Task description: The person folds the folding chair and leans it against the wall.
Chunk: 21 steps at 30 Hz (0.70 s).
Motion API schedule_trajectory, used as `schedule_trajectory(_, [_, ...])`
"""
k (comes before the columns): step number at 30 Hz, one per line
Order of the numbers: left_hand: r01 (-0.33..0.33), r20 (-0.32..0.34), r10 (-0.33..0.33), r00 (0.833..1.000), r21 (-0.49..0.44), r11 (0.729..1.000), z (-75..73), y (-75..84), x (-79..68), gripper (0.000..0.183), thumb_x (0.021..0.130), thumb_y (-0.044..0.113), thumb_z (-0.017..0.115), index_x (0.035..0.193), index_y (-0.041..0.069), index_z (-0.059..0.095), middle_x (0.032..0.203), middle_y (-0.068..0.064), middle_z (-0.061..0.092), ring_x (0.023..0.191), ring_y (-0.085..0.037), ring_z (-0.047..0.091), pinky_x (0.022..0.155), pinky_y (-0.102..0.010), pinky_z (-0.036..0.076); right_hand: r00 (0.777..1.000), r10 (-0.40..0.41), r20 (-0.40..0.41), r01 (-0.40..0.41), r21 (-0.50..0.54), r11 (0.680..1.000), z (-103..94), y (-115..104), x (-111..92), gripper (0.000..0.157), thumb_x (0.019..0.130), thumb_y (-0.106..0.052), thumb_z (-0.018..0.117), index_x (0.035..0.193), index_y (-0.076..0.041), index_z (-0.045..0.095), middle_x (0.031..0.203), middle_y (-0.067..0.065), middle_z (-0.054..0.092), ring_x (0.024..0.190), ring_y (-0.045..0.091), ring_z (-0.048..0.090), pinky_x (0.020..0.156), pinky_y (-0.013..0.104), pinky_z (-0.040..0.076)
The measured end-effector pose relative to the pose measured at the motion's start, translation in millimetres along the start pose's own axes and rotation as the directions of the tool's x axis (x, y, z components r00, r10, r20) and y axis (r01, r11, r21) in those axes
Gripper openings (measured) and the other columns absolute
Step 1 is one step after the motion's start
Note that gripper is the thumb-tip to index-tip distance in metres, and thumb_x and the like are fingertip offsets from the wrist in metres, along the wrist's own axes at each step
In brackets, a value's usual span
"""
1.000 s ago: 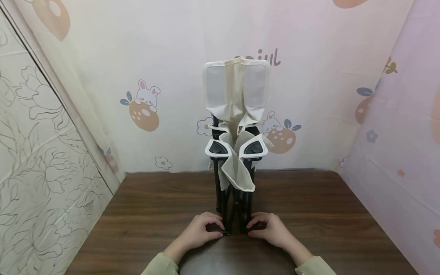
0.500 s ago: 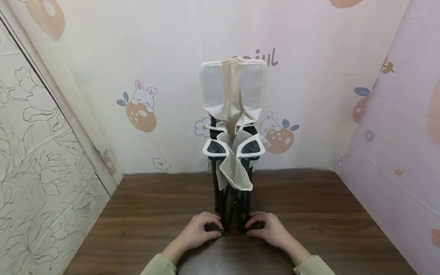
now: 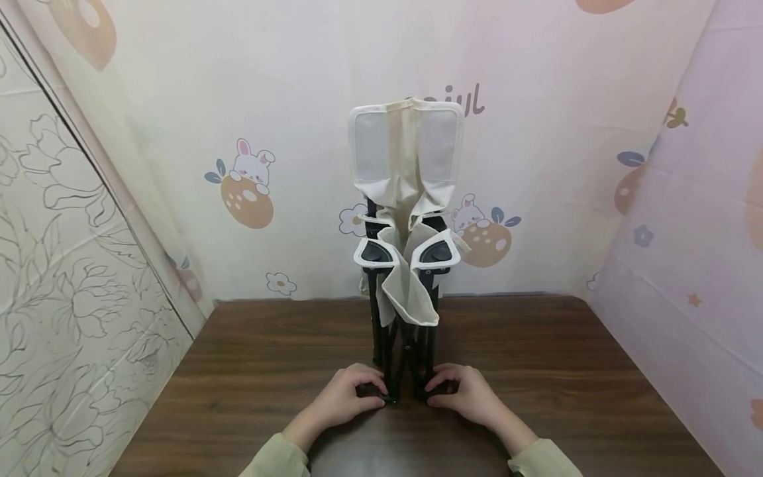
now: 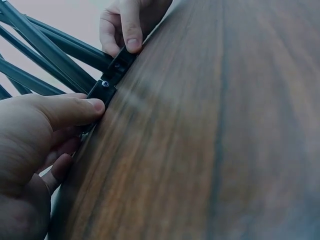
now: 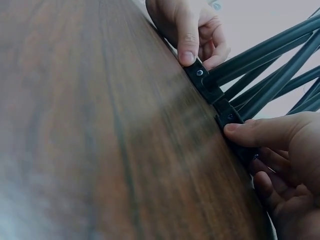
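Note:
A folded camp chair (image 3: 408,271) stands upright on the brown wooden table. It has cream fabric with grey panels and crossing black legs. In the head view, my left hand (image 3: 352,394) is at its front left foot and my right hand (image 3: 465,395) at its front right foot. The left wrist view shows my left hand (image 4: 40,130) pinching a black plastic foot (image 4: 101,90) between thumb and fingers. Likewise my right hand (image 5: 295,155) pinches the neighbouring foot (image 5: 231,117) in the right wrist view. Both feet lie end to end on the tabletop. The rear feet are mostly hidden.
The wood-grain table (image 3: 268,344) extends to both sides of the chair. Behind it hangs a pale curtain (image 3: 310,99) printed with rabbits and fruit. Another patterned sheet (image 3: 703,265) closes the right side, and a floral one (image 3: 77,291) the left.
The chair's feet and both hands sit very slightly farther toward the back curtain than half a second ago. Both hands keep the same hold.

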<state>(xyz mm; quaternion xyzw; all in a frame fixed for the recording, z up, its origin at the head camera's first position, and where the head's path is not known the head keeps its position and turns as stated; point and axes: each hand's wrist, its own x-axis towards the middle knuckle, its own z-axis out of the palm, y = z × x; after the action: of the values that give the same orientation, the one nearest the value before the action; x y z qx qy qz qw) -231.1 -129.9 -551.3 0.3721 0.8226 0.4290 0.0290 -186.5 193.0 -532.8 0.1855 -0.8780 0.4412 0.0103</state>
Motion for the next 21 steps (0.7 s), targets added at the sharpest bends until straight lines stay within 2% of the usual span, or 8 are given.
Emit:
schedule_trajectory(2, [-0.003,0.002,0.003,1.0,0.002,1.0,-1.2,-0.6,0.9,0.016,0.094,0.022,0.09,0.105,0.03,0.082,0.128,0.01,0.076,0.126,-0.014,0.067,0.109,-0.041,0.054,1.0,0.0,0.0,0.0,-0.006,1.0,0.3,0,2,0.015,0.085,-0.019,0.095,0.096,-0.02,0.085,0.132,0.026,0.072,0.084,0.009,0.067,0.07,0.025,0.054])
schedule_trajectory(9, [-0.014,0.008,0.013,1.0,0.006,1.0,-4.5,-2.5,2.5,0.014,0.094,0.023,0.09,0.105,0.028,0.083,0.127,0.005,0.077,0.124,-0.017,0.068,0.095,-0.032,0.057,1.0,-0.004,0.009,0.004,-0.016,1.0,1.1,0,5,0.015,0.084,-0.02,0.096,0.095,-0.02,0.085,0.132,0.027,0.072,0.083,0.007,0.068,0.068,0.025,0.055])
schedule_trajectory(15, [-0.012,0.003,0.012,1.0,0.023,1.0,-4.8,-2.1,6.2,0.013,0.094,0.022,0.09,0.104,0.027,0.082,0.127,0.005,0.077,0.124,-0.016,0.068,0.106,-0.041,0.056,1.0,-0.012,0.002,0.012,-0.026,1.0,-1.0,1,9,0.015,0.085,-0.021,0.096,0.095,-0.021,0.085,0.132,0.026,0.073,0.084,0.008,0.07,0.069,0.026,0.056])
schedule_trajectory(21, [-0.007,0.003,0.007,1.0,0.032,0.999,-5.3,-3.0,10.6,0.013,0.094,0.022,0.09,0.105,0.023,0.083,0.126,0.006,0.077,0.122,-0.015,0.066,0.106,-0.041,0.055,1.0,0.001,-0.002,-0.001,-0.013,1.0,-3.1,2,11,0.015,0.084,-0.019,0.095,0.095,-0.021,0.085,0.132,0.028,0.072,0.082,0.007,0.069,0.069,0.026,0.056])
